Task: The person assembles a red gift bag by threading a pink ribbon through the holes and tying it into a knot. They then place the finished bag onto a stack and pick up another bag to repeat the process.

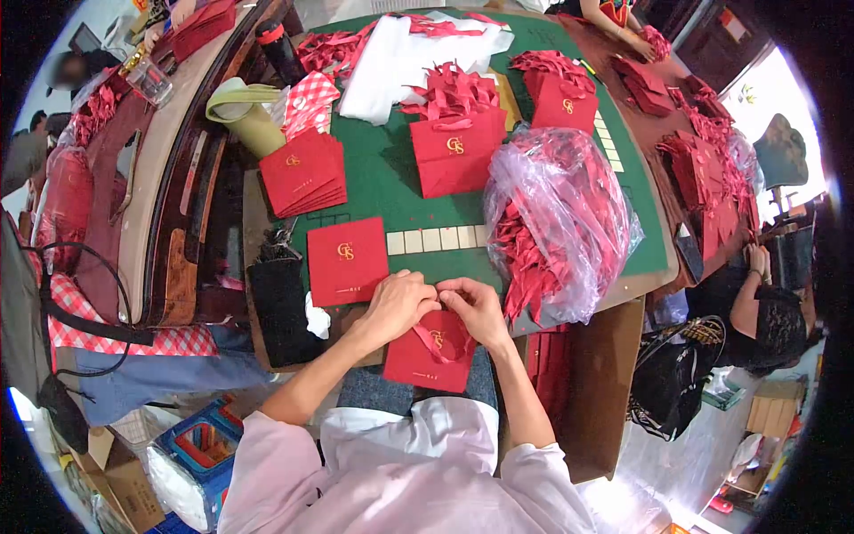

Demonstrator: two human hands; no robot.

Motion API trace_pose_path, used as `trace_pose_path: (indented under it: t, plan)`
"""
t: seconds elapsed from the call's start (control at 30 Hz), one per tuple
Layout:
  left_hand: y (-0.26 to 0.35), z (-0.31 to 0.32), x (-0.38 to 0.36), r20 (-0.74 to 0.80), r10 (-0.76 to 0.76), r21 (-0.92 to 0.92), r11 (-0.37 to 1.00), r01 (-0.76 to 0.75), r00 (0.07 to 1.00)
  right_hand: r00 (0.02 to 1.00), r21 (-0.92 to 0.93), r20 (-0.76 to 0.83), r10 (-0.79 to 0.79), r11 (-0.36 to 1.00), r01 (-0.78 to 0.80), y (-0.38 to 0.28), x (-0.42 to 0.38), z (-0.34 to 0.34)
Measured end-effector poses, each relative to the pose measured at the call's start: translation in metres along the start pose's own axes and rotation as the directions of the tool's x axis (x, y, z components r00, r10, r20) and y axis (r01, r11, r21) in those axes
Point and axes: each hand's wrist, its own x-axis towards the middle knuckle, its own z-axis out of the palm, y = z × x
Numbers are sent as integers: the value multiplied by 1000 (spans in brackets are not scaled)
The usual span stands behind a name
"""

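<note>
A small red paper bag (425, 365) with a gold monogram rests at the table's near edge, over my lap. A red ribbon loop (436, 343) hangs across its front. My left hand (398, 307) is closed at the bag's top edge, its fingers curled. Against it, my right hand (474, 309) pinches at the same edge, where the ribbon's end seems to be; the fingertips hide exactly what is gripped. Just beyond my left hand lies a flat red bag (347, 258) with the same monogram.
A clear plastic sack (565, 222) of red ribbons stands right of my hands. Fanned red bags (302, 173), a ribbon-filled bag (456, 151) and a white plastic sheet (382, 67) lie on the green mat (374, 196). A black pouch (280, 307) is at left. Other people sit around the table.
</note>
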Motion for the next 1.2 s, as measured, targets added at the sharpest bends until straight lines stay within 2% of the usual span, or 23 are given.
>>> trace_pose_path:
  t: [0.07, 0.17, 0.23, 0.3, 0.33, 0.37, 0.4, 0.43, 0.47, 0.53, 0.57, 0.6, 0.67, 0.73, 0.77, 0.87, 0.9, 0.93, 0.97, 1.0, 1.07, 1.13, 1.2]
  plan:
    - [-3, -1, 2, 19, 18, -36, 999, -18, 1000, 1000, 21, -3, 6, 1000, -6, -6, -2, 0]
    - [-6, -5, 3, 45, 64, -91, 994, -60, 997, 999, -69, 31, -23, 997, 25, -10, -4, -3]
    - [-5, -6, 1, 47, 89, -106, 991, -83, 995, 999, 76, -11, -31, 997, 32, -6, -3, -4]
    - [0, -7, -4, -215, 6, -358, 930, -84, 977, 999, 127, -38, -12, 992, 17, -7, -5, -14]
    - [4, -11, -9, -216, 11, -358, 930, -89, 976, 998, 178, -67, 11, 984, 1, -9, -7, -20]
    - [6, -18, -19, -73, -173, -478, 871, 118, 982, 995, 194, -95, 0, 981, 18, -5, -7, -25]
    - [8, -23, -29, 91, -333, -559, 763, 325, 938, 995, 192, -98, -1, 981, 20, -6, -7, -27]
    - [-1, -7, -34, -75, -139, -604, 794, 66, 987, 992, 248, -124, 21, 969, 10, -7, -7, -28]
    - [-9, 6, -46, -77, -135, -605, 794, 62, 988, 988, 303, -148, 44, 953, 3, -8, -6, -30]
    - [6, -5, -57, 196, -205, -452, 849, 274, 959, 988, 273, -152, 36, 962, 7, -2, 1, -27]
    - [-11, 26, -70, 122, -198, -546, 805, 233, 973, 975, 227, -219, 23, 973, 28, -3, 5, -25]
    - [-6, 19, -73, 121, -197, -545, 806, 231, 973, 959, 180, -285, 7, 983, 46, -3, 10, -25]
    - [11, 0, -80, 145, -135, -548, 814, 193, 980, 922, -34, -337, -192, 981, 192, 14, 28, -36]
    - [15, -3, -90, 161, -137, -507, 838, 201, 977, 887, 4, -426, -181, 979, 202, 12, 41, -41]
    - [19, -4, -95, 147, -152, -504, 838, 207, 977, 910, -5, -397, -117, 992, 126, 12, 42, -44]
    - [19, -9, -100, 152, -186, -484, 843, 237, 971, 895, -50, -415, -162, 987, 156, 22, 45, -34]
    - [20, -13, -99, 146, -188, -499, 834, 236, 971, 921, 39, -385, -56, 996, 77, 9, 39, -29]
    - [24, -18, -99, 141, -192, -514, 824, 238, 971, 922, 35, -383, -57, 996, 76, 0, 32, -23]
    - [29, -25, -99, 160, -277, -525, 789, 319, 948, 899, -39, -422, -119, 993, 113, -8, 25, -18]
    - [27, -22, -100, 158, -276, -526, 789, 317, 948, 871, -114, -456, -183, 983, 147, -13, 18, -13]
    - [20, -14, -101, 59, -341, -572, 759, 311, 938, 856, -455, -389, -341, 879, 143, -19, 0, -4]
    - [38, -40, -89, 48, -325, -572, 767, 293, 945, 870, -435, -246, -427, 851, 295, -29, -18, 18]
    - [45, -53, -83, 86, -271, -504, 818, 277, 959, 921, -415, -92, -379, 855, 311, -33, -26, 32]
